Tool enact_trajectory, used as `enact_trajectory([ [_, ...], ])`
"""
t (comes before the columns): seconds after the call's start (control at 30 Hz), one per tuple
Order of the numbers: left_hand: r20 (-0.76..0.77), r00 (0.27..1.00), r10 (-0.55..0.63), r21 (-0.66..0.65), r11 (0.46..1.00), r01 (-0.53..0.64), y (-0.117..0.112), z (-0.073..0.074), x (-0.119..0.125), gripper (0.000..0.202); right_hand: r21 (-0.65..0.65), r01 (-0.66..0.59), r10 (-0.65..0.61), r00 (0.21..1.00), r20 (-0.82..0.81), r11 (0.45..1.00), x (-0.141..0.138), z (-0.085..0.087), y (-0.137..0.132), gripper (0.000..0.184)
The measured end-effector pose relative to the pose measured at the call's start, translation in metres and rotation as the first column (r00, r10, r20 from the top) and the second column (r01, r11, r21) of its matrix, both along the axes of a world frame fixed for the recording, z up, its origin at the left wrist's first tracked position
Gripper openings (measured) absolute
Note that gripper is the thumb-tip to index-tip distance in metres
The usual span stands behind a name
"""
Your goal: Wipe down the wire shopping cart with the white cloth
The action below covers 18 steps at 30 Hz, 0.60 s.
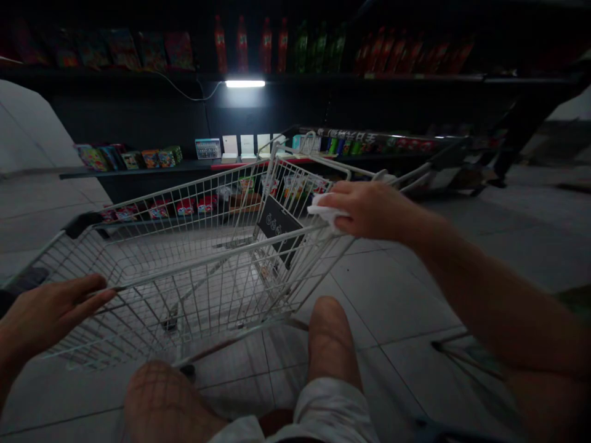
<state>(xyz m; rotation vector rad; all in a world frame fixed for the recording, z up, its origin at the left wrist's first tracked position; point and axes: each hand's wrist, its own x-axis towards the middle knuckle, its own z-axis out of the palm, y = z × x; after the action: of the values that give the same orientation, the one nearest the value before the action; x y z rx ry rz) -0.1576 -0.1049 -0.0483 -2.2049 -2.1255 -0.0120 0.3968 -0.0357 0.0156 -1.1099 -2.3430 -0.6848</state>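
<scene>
A white wire shopping cart (194, 271) stands in front of me, its basket holding nothing that I can see. My left hand (50, 311) rests on the cart's near rim at the left, fingers stretched flat along the wire. My right hand (369, 209) is closed on a white cloth (325, 214) pressed against the cart's top rail on the right, beside a small black sign (279, 224) hung on the basket. My bare knees (330, 332) show below the cart.
Dark shelves (152, 166) with packets, boxes and bottles (272, 43) line the back wall under a lit strip lamp (244, 83). More nested carts (415, 175) stand behind to the right. The floor is grey tile (397, 295).
</scene>
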Motion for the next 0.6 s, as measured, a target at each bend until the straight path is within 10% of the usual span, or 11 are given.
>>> enact_trajectory([
  [0.27, -0.146, 0.892, -0.429, 0.185, 0.873, 0.45, 0.022, 0.028, 0.179, 0.057, 0.417, -0.066, 0.195, 0.941, -0.276, 0.906, -0.097, -0.11, -0.006, 0.027],
  [0.43, -0.225, 0.899, -0.376, 0.139, 0.901, 0.411, 0.04, 0.027, 0.219, 0.052, 0.227, -0.322, 0.373, 0.896, -0.24, 0.919, -0.107, -0.116, 0.014, 0.023],
  [0.6, -0.254, 0.901, -0.35, 0.159, 0.904, 0.396, 0.046, 0.027, 0.208, 0.062, 0.512, -0.078, 0.275, 0.906, -0.322, 0.855, -0.042, -0.094, 0.011, 0.015],
])
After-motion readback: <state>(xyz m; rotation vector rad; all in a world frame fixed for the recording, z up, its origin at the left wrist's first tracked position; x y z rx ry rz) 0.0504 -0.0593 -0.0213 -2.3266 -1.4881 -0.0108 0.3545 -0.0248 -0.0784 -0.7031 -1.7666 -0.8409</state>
